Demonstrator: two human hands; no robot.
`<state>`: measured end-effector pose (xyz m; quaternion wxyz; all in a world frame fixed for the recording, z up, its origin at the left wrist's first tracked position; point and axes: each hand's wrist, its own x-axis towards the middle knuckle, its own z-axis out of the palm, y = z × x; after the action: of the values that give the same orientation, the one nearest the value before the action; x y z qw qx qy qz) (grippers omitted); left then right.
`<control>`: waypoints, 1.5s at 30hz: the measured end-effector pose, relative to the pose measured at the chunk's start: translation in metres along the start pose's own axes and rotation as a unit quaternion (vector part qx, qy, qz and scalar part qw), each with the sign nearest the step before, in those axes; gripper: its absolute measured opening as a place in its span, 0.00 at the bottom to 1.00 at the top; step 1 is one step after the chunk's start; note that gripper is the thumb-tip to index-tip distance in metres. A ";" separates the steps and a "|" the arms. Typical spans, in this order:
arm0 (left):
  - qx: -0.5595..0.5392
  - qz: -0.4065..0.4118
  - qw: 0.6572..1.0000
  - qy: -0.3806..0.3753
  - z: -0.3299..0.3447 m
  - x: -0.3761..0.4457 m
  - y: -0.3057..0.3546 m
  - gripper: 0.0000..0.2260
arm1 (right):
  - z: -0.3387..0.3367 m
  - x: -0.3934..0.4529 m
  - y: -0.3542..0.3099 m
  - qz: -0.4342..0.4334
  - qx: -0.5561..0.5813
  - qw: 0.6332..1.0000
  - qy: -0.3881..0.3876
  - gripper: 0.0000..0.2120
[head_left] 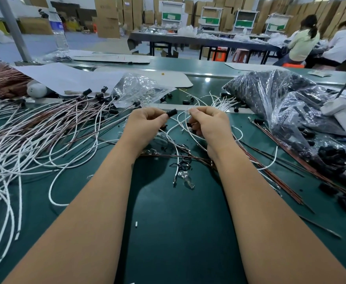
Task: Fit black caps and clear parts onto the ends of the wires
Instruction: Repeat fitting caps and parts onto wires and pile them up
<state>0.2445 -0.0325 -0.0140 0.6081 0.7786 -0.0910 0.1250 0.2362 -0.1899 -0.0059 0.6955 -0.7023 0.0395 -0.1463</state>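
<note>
- Left hand (pixel 145 124) pinching a small black cap (pixel 171 112), ribbed and cylindrical, between thumb and fingertips, above the middle of the table (pixel 178 232).
- Right hand (pixel 207 124) pinching a tiny clear part (pixel 188 111) at the end of a thin white wire (pixel 180 128), just beside the cap, not quite touching.
- Beneath the hands, on smooth dark green matting: a loose clear bulb-shaped piece (pixel 187 181), black scraps, thin brown rods (pixel 274 173).
- Left of the hands, a tangled heap of white and copper-pink wires (pixel 34 140), many ending in black caps at the far side.
- Behind the hands, a crinkled clear bag of clear parts (pixel 139 89); to the right, a larger glossy plastic bag of black caps (pixel 280 99).
- Far left, a bundle of copper-coloured strands (pixel 4 80) under a white sheet (pixel 65 76).
- Further back, a clear plastic water bottle (pixel 58 31) with a blue label, writing unreadable.
- Beyond, a warehouse room: stacked brown cardboard boxes (pixel 108 17), a long dark work table (pixel 209 41), two seated people (pixel 321 42) at far right.
</note>
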 end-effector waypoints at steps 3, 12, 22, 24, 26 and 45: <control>0.007 0.002 1.000 -0.007 -0.001 0.000 0.000 0.08 | -0.002 0.000 -0.001 0.023 0.055 0.998 -0.010 0.03; 0.046 0.012 0.998 -0.030 -0.001 -0.002 -0.001 0.09 | -0.002 -0.002 -0.003 0.046 0.079 0.994 -0.054 0.05; 0.064 0.012 0.998 -0.028 -0.001 -0.003 -0.001 0.07 | 0.002 -0.002 0.001 0.035 0.023 0.997 -0.059 0.06; 0.074 0.015 0.997 -0.027 0.000 -0.002 -0.003 0.05 | 0.002 -0.002 0.002 0.030 0.015 0.998 -0.057 0.06; 0.084 0.018 0.996 -0.027 0.000 -0.002 -0.004 0.04 | 0.003 -0.001 0.002 0.025 0.013 0.998 -0.061 0.06; 0.018 0.012 0.999 -0.023 0.000 -0.007 -0.004 0.05 | 0.005 -0.003 0.011 -0.001 0.037 0.995 -0.096 0.04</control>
<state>0.2391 -0.0322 -0.0195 0.5902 0.7911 -0.1120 0.1154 0.2361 -0.1841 -0.0175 0.7218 -0.6867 -0.0336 -0.0798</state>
